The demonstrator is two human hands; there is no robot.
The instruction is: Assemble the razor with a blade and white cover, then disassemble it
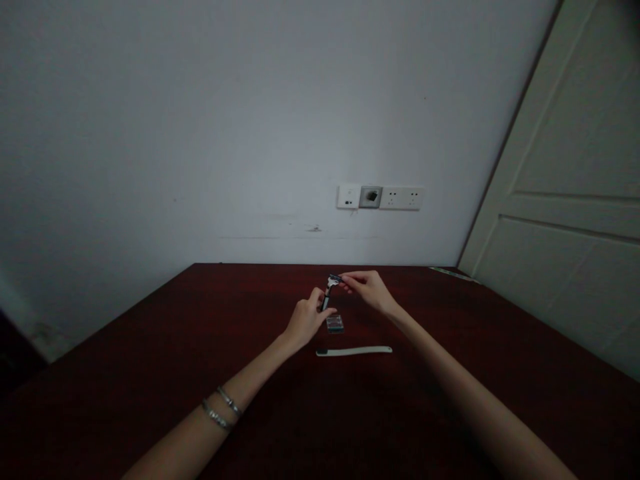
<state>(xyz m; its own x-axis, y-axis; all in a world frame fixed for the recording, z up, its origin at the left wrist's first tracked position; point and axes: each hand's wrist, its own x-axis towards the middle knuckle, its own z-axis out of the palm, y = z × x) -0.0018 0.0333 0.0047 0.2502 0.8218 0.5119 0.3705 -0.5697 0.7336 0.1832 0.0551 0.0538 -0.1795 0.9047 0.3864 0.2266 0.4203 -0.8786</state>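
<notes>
Hands meet above the counter [200,320]: left hand [306,319] grips the razor [329,291] by its handle, right hand [367,288] pinches its head, seemingly working the blade cartridge; steadying the handle matters. A small case [335,324] lies just beneath.

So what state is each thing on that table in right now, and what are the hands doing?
razor: held roughly upright above the table, left hand gripping its handle, right hand pinching its head.
small case: lying on the table, untouched.
white strip: lying flat nearer the person, untouched.
</notes>
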